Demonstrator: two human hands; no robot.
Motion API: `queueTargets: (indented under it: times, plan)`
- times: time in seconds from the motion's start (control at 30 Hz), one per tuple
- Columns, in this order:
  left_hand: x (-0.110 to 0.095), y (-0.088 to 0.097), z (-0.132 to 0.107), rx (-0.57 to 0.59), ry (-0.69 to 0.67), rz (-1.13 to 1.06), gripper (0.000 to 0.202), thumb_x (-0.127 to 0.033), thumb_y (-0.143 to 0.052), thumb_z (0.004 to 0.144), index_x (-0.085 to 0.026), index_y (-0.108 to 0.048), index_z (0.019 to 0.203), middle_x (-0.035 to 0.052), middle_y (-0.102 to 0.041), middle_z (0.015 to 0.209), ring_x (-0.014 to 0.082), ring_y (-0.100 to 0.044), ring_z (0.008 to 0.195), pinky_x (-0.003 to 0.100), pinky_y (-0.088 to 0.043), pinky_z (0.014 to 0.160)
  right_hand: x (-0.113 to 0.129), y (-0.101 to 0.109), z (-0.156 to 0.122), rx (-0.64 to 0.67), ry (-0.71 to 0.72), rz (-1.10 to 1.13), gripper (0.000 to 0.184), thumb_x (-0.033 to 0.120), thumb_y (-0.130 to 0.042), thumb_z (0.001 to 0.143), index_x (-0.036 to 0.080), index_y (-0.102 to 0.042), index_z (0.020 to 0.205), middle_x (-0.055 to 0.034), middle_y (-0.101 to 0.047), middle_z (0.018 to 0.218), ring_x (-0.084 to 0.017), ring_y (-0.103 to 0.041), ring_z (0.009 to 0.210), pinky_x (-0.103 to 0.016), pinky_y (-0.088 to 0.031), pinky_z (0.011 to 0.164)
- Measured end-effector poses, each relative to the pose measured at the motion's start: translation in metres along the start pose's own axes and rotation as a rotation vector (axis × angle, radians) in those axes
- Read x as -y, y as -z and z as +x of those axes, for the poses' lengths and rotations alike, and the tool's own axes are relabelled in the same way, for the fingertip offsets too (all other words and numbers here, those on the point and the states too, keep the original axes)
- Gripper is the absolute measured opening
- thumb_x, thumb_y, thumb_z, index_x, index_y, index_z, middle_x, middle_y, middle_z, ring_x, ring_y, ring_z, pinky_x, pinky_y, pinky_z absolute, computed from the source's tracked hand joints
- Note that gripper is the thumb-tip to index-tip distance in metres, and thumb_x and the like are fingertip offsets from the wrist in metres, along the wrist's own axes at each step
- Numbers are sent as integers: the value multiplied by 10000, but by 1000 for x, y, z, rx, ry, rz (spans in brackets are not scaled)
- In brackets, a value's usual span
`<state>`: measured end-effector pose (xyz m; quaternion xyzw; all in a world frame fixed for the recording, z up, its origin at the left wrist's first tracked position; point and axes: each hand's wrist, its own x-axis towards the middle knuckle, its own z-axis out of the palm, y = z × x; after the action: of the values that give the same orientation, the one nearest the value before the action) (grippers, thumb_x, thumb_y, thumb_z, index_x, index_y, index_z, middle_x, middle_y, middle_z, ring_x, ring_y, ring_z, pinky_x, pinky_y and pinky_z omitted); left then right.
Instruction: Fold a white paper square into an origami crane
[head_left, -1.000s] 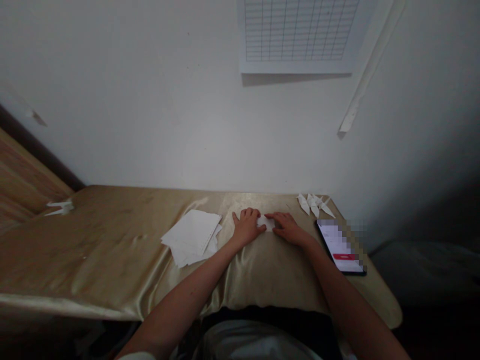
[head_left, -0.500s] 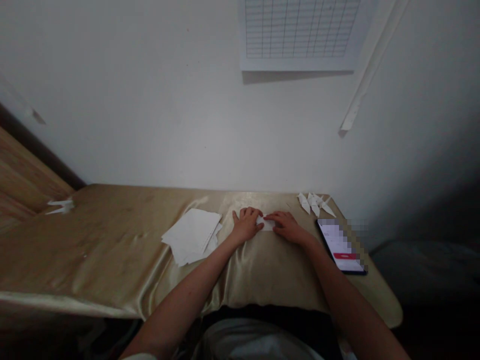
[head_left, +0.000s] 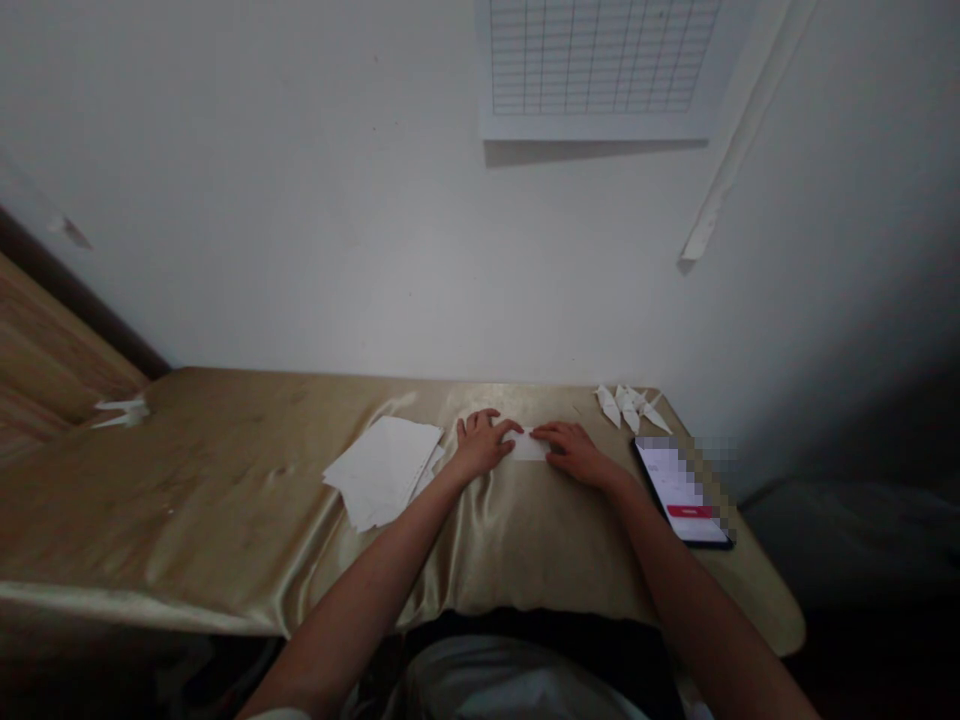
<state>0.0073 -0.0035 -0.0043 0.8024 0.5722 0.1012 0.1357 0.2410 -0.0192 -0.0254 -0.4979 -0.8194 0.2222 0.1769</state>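
Observation:
A small white piece of folded paper lies flat on the cloth-covered table between my two hands. My left hand is at the paper's left edge, its fingers spread and the index fingertip touching the upper left corner. On the other side, my right hand rests with index finger stretched over the paper's top edge and the thumb near its right side. Neither hand grips the sheet. To the left is a loose pile of white paper sheets.
Several folded paper cranes lie at the back right, above a phone with a lit screen. Another folded white paper piece sits at the far left. The gold satin tablecloth has wrinkles. A gridded sheet hangs on the wall.
My left hand has shifted slightly left and its thumb has come off the paper, so more of the paper shows. My right hand has stayed nearly still.

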Motion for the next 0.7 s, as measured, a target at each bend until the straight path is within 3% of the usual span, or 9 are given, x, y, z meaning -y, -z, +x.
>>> queueTargets:
  times: [0.47,0.7]
  plan:
    - [2,1,-1,16,-15,13,363,-393,-556,977,-482,-620,1323,47,-408,1571,335,-293,1500,687,-160,1186,-9,3,-1,-7,29,86,614,101,-552,799,273,-624,1384,-59,-554,1504,-244,-431,1437,-510,-236,1246]
    - [0,-2,-6,-75,-39,16,316,-457,-574,974,-452,-681,1272,51,-484,1511,332,-338,1462,700,-185,1175,-10,0,-2,-51,54,92,575,82,-526,809,273,-654,1336,-54,-591,1461,-235,-472,1403,-517,-262,1243]
